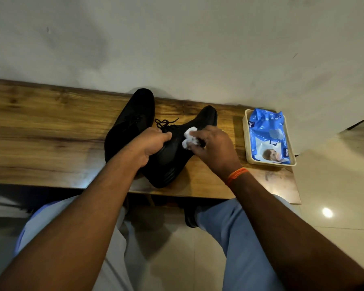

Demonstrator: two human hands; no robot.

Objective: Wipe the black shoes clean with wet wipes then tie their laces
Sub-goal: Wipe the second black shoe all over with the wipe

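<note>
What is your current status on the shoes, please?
Left hand grips near shoe; right hand pinches wipe against it. Laces loose. Nothing in the way.

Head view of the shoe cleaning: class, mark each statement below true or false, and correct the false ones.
1. The right hand holds a crumpled white wipe against a shoe. True.
2. The left hand rests flat on the table. False: it grips the nearer shoe.
3. The blue wipes pack lies in a tray on the table's right end. True.
4. Only one shoe is on the table. False: a second shoe lies beside it.
</note>
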